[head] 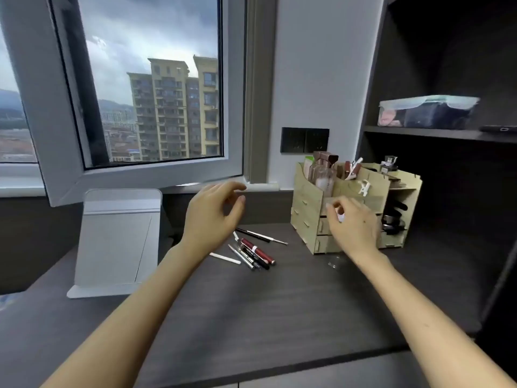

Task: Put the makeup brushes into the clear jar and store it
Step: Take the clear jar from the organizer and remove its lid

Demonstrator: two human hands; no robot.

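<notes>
Several makeup brushes and pencils [253, 252] lie in a loose pile on the dark desk [251, 309]: a red one, a white one, thin black and silver ones. My left hand [212, 217] hovers just behind and above the pile, fingers apart and holding nothing. My right hand [354, 226] is in front of the wooden organizer, its fingers curled around the top of the clear jar [333, 261]. The jar is barely visible; only its glinting base shows on the desk below the hand.
A pale wooden organizer [306, 208] full of cosmetics stands at the back right. Right of it is a dark shelf unit [436, 134] holding a clear lidded box [428, 112]. A silver stand [117, 239] leans at the left under the open window sash [70, 180].
</notes>
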